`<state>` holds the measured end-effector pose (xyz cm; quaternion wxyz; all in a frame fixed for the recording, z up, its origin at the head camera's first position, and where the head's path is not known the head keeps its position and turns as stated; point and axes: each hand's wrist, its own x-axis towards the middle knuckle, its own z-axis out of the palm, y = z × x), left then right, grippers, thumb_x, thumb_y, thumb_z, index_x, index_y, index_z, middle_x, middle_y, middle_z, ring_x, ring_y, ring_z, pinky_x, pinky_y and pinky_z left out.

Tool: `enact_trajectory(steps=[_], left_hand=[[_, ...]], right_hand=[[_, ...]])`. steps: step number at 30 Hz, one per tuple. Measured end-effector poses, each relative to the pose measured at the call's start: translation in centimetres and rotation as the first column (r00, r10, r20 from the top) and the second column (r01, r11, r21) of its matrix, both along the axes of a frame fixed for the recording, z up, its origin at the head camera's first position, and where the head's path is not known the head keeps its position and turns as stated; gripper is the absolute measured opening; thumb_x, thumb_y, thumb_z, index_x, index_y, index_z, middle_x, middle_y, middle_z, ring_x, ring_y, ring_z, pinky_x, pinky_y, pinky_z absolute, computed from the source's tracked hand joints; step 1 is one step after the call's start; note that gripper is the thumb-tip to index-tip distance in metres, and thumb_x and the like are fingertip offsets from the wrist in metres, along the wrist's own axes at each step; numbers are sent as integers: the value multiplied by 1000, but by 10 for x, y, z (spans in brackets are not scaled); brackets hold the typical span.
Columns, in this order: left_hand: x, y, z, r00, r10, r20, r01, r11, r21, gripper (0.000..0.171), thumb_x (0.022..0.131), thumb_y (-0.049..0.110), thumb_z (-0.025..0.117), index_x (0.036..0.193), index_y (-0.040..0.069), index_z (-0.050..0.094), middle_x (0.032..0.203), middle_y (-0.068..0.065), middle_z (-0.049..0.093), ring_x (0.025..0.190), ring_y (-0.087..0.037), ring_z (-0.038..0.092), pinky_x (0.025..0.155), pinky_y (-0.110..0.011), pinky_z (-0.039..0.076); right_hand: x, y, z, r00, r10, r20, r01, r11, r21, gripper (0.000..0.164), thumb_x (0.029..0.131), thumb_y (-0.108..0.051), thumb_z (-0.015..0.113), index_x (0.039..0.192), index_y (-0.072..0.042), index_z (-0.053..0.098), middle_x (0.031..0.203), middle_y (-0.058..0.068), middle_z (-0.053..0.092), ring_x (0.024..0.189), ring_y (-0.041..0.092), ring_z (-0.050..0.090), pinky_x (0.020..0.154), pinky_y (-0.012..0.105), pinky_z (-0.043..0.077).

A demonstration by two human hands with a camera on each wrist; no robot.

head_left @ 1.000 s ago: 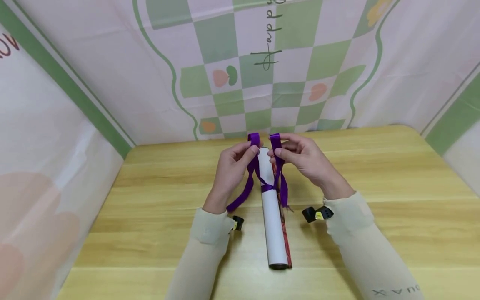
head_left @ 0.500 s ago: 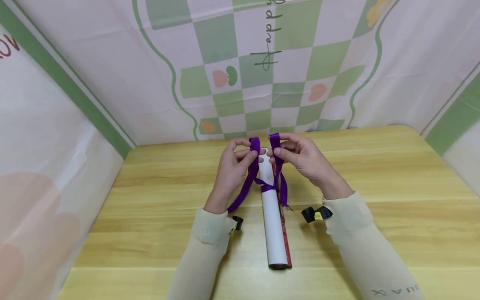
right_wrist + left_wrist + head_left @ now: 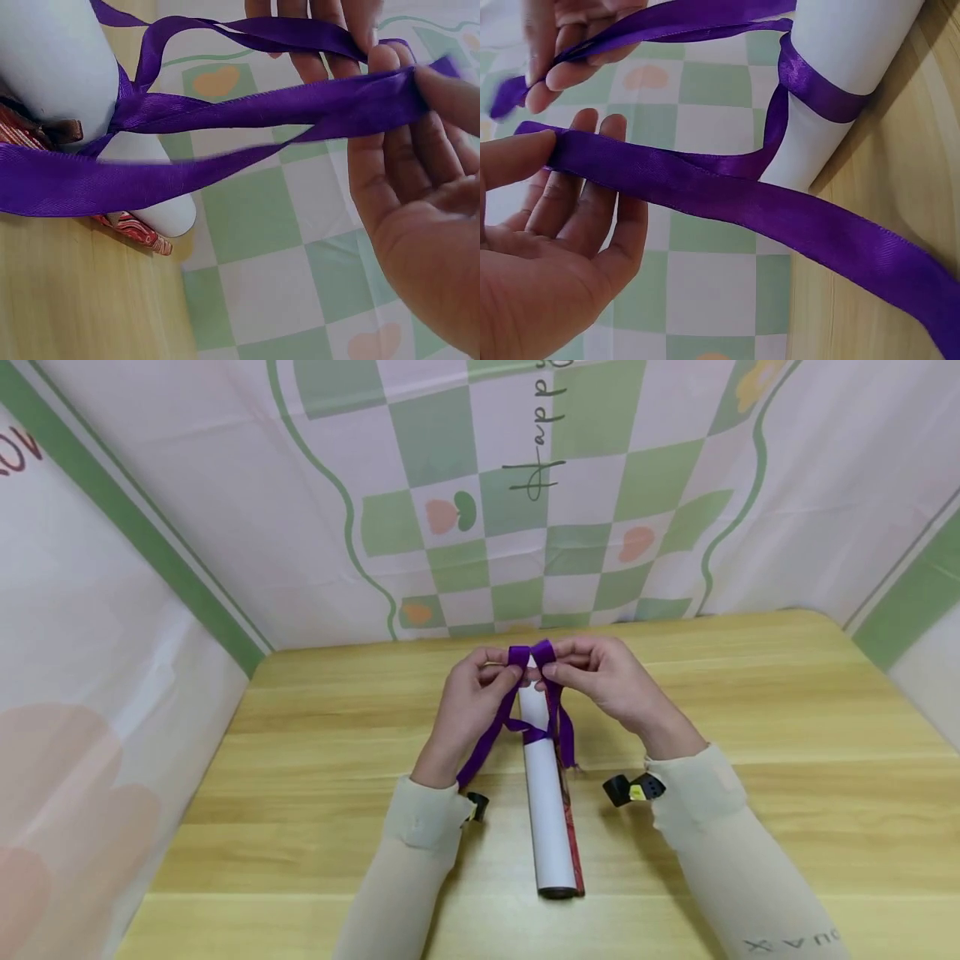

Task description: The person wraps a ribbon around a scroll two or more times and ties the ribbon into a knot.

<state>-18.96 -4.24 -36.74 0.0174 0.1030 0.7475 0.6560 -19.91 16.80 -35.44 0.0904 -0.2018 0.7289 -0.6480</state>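
Observation:
A white rolled tube (image 3: 547,814) lies lengthwise on the table, with a red patterned strip (image 3: 572,835) along its right side. Around its upper part runs a purple ribbon (image 3: 829,96), knotted or crossed on top. My left hand (image 3: 470,706) pinches one folded loop of this ribbon between thumb and fingers, its tail hanging down to the left. Another folded loop is pinched by my right hand (image 3: 618,685), with a shorter tail hanging to the right. Above the far end of the tube, the two loops stand side by side, nearly touching. My other fingers are spread behind the ribbon.
The wooden table (image 3: 300,827) ends at the back against a green-and-white checked cloth (image 3: 517,552). Small black devices, one of them the right wrist camera (image 3: 633,789), sit by both cuffs.
My left hand has slid its grip down its loop and moved slightly right. My right hand has tilted its loop leftward and lowered it a little, so both loops are closer together.

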Motion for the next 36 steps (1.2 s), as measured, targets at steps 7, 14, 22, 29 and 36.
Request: enact_trajectory(steps=[7,14,22,29,36], left_hand=[[2,3,-1,1000,2,-25,-1,999,34,18,106,10,63,121,1,69,107,-19,77,97,-28,76,88,-30,59],[1,5,-1,999,46,-26,-44,995,86,21,102,10,69,119,-1,72,104,-20,78,77,-11,70,71,-19,56],[2,4,-2,997,6,-73,-5,1000,25,16,100,10,72,112,-1,75,109,-17,73,73,-8,60,65,-19,49],[0,-3,-3,983,-135,-125,136,991,3,21,103,3,65,121,-4,74,117,-23,73,76,-7,60,68,-19,49],[-1,-9,-1,970,-205,-128,195,977,-89,27,105,6,64,129,1,73,125,-18,73,90,-11,65,78,-22,54]], right_hand=[[0,1,-6,992,112,-56,-114,993,-24,18,107,-2,56,116,1,71,99,-3,81,94,10,75,89,24,61],[1,-2,-5,984,177,-21,-178,984,-6,10,106,1,57,115,4,60,99,4,79,81,14,73,79,31,63],[3,-7,-1,988,131,78,-132,991,12,31,104,4,57,128,1,38,90,1,78,74,12,72,80,29,61],[1,-5,-1,994,98,45,-101,992,77,75,102,-1,65,165,-3,23,88,-2,79,80,16,76,89,28,61],[2,-5,-2,1000,-1,-19,3,994,107,24,104,-3,64,124,9,60,92,-5,80,79,12,73,78,29,62]])
